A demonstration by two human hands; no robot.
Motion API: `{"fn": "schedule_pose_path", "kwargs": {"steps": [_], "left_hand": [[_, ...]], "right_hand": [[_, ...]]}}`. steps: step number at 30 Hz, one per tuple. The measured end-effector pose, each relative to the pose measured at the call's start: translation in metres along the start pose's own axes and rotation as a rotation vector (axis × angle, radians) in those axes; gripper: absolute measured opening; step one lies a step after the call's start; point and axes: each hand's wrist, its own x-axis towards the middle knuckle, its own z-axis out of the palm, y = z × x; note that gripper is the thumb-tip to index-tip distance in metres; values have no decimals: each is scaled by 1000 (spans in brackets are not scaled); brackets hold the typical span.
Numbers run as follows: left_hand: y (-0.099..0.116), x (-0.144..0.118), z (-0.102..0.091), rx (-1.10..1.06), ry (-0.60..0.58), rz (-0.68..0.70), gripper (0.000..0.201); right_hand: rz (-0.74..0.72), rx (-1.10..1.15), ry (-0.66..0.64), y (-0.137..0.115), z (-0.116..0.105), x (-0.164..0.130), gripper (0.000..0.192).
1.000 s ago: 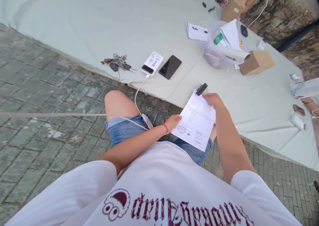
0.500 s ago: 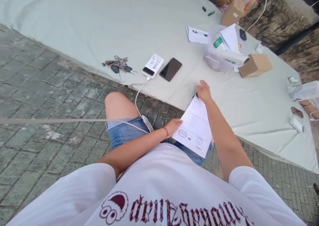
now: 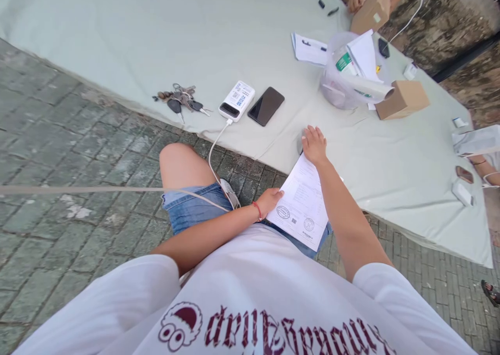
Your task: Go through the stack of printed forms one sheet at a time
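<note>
far left of the pale cloth: bunch of keys lying flat, near the cloth's near edge. just right of them a white power bank, its white cable running off the cloth edge toward the person's lap. touching-close on its right, a black phone, screen up.

left hand, red cord at the wrist, rests at the lap; fingers pinch the left edge of a printed sheet. sheet lies tilted across the denim shorts, two round stamps at its near end, far end reaching onto the cloth edge.

right hand sits palm down at the sheet's far end, fingers spread flat on the cloth, pressing rather than gripping; a dark object shows only as a sliver under it, cannot tell what it is or whether it is held.

farther right and far: folded papers, then a clear plastic bag with papers and a green-labelled item inside, a paper roll sticking out to the right. just beside it a small cardboard box. far edge: another person's hand on a second cardboard box. far right: small white items and a phone.
</note>
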Motion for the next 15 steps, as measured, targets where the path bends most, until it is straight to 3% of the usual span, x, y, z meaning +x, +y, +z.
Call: {"fn": "schedule_pose_path", "kwargs": {"steps": [9,15], "left_hand": [[-11,8,-3,4,4,14,39],[-11,8,2,57,23,64,36]], "right_hand": [[15,-30,129,-9,14,-10,48],[16,64,106,-7,7,0,47]]}}
